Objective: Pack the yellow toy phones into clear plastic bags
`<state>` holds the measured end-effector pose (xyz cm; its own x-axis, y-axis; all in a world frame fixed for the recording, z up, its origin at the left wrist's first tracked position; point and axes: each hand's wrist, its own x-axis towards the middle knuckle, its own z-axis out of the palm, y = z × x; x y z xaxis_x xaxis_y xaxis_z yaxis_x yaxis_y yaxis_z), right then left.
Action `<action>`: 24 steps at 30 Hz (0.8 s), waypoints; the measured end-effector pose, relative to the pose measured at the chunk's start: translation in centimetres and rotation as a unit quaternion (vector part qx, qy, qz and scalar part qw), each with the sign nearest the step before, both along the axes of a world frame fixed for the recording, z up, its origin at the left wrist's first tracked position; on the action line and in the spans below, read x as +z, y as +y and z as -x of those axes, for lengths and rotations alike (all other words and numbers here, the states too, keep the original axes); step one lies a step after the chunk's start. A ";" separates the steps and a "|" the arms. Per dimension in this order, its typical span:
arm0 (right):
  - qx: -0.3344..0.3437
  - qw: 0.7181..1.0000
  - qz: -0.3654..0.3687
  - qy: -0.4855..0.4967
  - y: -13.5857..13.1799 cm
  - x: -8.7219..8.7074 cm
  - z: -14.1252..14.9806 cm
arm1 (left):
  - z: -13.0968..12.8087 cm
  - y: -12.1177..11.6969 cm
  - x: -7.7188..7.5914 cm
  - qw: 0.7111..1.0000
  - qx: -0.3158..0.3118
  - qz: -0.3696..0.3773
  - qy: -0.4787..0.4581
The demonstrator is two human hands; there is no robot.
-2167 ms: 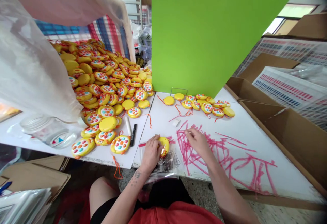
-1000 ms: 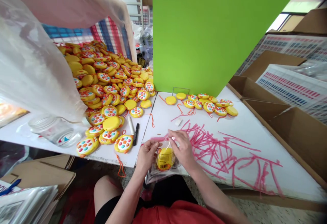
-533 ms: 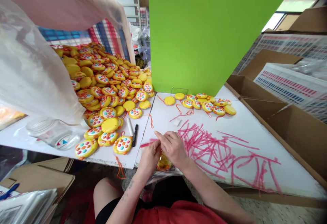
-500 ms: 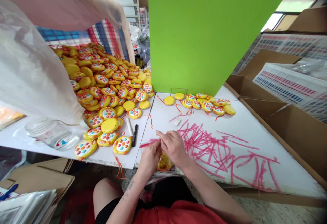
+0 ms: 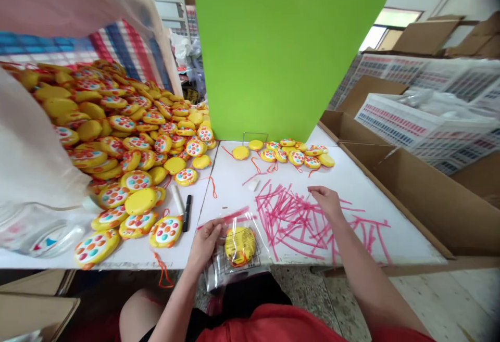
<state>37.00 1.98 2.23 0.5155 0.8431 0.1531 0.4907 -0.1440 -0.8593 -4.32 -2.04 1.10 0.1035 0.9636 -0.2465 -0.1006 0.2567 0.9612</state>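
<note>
My left hand (image 5: 205,240) holds the left edge of a clear plastic bag (image 5: 250,264) at the near edge of the white table (image 5: 351,180). Inside the bag lies a round yellow toy (image 5: 239,244) with an orange cord. My right hand (image 5: 327,201) is lifted off the bag and hovers over red marker scribbles (image 5: 297,217), fingers loosely curled, holding nothing that I can see. A small row of the same yellow toys (image 5: 289,153) lies beyond it, in front of a green board (image 5: 281,55).
A big heap of yellow toys with coloured buttons (image 5: 117,128) spills from a large clear sack (image 5: 27,149) on the left. A black marker (image 5: 187,212) and a white one (image 5: 177,206) lie beside the heap. Open cardboard boxes (image 5: 422,196) line the right side.
My right hand has let go of the bag and moved out to the right over the scribbles. The bagged toy now lies uncovered by my left hand. The view has shifted right.
</note>
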 end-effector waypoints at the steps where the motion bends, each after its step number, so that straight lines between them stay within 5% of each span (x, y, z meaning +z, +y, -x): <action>1: -0.023 1.000 0.004 -0.008 -0.5 0.2 -1.4 | 0.1 0.0 0.1 1.000 -0.004 0.004 -0.007; 9: -0.165 0.977 0.094 -0.100 -5.3 0.5 -9.8 | 0.5 0.1 1.1 0.999 -0.029 0.029 -0.008; 13: -0.225 0.916 0.109 -0.313 -6.3 0.3 -9.4 | 0.5 0.4 0.9 0.998 -0.059 0.023 0.004; 15: -0.221 0.883 0.057 -0.410 -5.8 0.8 -7.6 | 0.6 0.5 0.7 0.997 -0.068 0.023 0.003; 18: -0.137 0.895 -0.046 -0.422 -4.3 1.9 -2.6 | 0.8 0.5 0.3 0.997 -0.067 0.022 -0.009; 24: 0.228 0.923 -0.060 -0.306 -2.3 1.0 12.6 | 0.9 0.0 -0.1 0.997 -0.051 0.016 -0.057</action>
<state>24.36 -0.34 3.21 -0.1016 0.9093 0.4035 0.8755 0.2744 -0.3978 -5.19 -2.02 0.99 0.2304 0.9383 -0.2577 -0.1802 0.3014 0.9363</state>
